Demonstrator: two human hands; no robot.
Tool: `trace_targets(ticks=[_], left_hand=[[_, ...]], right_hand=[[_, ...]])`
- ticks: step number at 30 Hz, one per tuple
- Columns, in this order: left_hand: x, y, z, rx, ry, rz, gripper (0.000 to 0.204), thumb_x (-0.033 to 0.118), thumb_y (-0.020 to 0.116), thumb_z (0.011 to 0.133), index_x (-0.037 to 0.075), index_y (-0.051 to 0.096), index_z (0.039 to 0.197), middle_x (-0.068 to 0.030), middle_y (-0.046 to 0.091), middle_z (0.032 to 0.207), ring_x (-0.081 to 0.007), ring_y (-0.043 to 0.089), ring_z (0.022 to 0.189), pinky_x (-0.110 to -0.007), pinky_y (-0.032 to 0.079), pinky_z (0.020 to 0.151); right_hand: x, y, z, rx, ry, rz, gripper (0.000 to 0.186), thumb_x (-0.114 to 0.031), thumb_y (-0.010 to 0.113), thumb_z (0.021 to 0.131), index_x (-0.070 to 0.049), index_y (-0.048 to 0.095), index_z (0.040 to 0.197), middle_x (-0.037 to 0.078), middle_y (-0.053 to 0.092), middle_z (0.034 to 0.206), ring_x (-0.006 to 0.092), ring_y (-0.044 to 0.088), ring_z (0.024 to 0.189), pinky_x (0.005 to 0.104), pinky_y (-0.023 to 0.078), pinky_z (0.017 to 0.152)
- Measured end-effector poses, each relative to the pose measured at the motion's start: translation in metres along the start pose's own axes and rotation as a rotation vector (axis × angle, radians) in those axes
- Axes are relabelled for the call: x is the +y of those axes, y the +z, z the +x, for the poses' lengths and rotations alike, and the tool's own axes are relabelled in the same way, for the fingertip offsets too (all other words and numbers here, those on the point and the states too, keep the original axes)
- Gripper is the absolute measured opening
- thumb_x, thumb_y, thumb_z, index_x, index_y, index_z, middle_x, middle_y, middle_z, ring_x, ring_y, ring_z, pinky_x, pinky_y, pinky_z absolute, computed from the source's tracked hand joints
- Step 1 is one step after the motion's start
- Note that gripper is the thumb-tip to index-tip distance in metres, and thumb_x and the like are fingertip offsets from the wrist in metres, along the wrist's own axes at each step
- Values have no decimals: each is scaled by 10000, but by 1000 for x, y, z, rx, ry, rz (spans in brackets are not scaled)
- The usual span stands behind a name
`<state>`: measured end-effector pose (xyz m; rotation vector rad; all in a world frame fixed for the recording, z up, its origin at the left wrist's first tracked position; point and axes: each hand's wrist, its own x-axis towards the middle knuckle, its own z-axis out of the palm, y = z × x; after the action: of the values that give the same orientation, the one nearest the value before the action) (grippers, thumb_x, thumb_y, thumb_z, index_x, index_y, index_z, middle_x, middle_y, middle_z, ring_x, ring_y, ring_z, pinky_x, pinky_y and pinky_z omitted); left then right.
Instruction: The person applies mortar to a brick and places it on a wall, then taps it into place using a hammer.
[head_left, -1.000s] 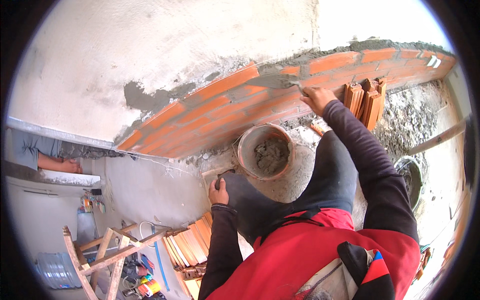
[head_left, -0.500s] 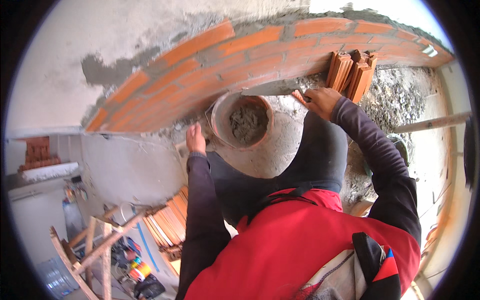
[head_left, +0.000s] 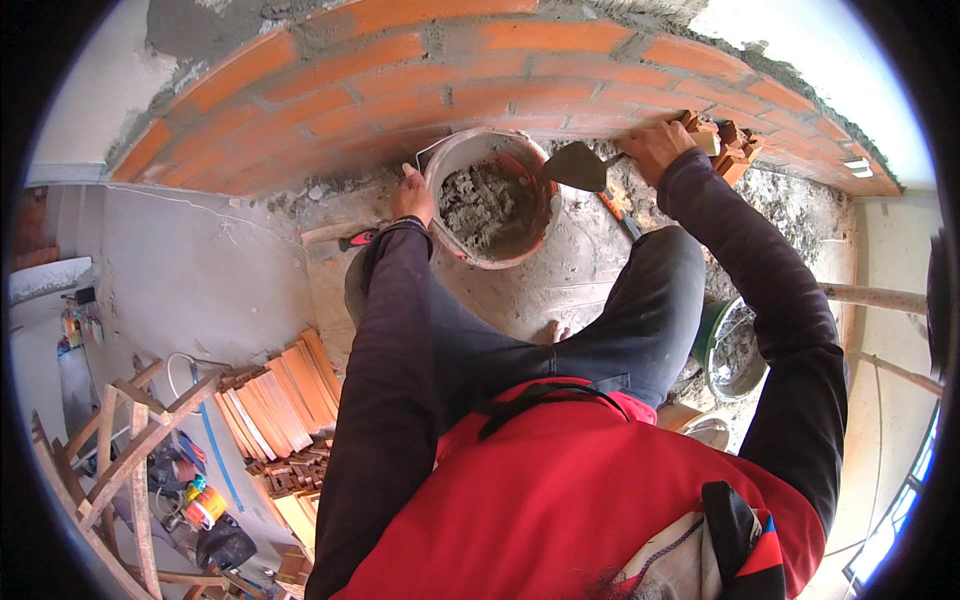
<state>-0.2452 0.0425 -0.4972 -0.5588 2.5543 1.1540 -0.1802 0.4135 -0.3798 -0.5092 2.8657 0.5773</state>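
Observation:
A round bucket (head_left: 552, 205) of grey mortar (head_left: 487, 208) stands on the ground in front of me, close to the brick wall. My left hand (head_left: 412, 196) is at the bucket's left rim, by its wire handle, with the fingers curled against it and partly hidden. In my right hand (head_left: 657, 150) is a trowel (head_left: 576, 167), its dark blade reaching left to the bucket's right rim. Just beyond that hand, a small pile of orange bricks (head_left: 735, 150) leans by the wall.
The low brick wall (head_left: 470, 75) curves across the far side. An orange-and-black tool (head_left: 618, 214) and a red-handled tool (head_left: 357, 240) lie on the ground. A green tub (head_left: 712, 335) is right of my knee; stacked bricks (head_left: 280, 400) and a wooden trestle (head_left: 140, 440) are at left.
My left hand has moved from beside the bucket to its rim. The trowel has shifted from above the bucket's far edge to its right rim, its blade turned. The view has shifted.

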Motion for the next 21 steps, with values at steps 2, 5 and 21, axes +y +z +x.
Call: trace_targets(ticks=[2,5,21], left_hand=[[-9,9,9,26,-15,-75,760,593,188,975,16,667,1100,-270,629,1128,-446,557,1110,-490,421,949],[-8,21,3,43,31,-54,748,573,191,982,8,668,1088,-267,640,1100,-449,564,1093,-489,427,941],[13,35,-27,87,200,-198,654,533,288,995,7,668,1070,-258,663,1018,-445,606,989,-501,467,842]], right_hand=[[-4,-1,-5,-85,-5,66,143,-134,573,835,-130,688,920,95,684,897,294,693,798,415,552,666],[-42,12,-30,-180,-24,245,146,-129,559,832,-132,690,898,92,676,880,305,673,825,442,536,691],[-99,13,3,-263,-60,205,177,-165,551,868,-79,705,881,147,697,829,323,690,800,429,546,701]])
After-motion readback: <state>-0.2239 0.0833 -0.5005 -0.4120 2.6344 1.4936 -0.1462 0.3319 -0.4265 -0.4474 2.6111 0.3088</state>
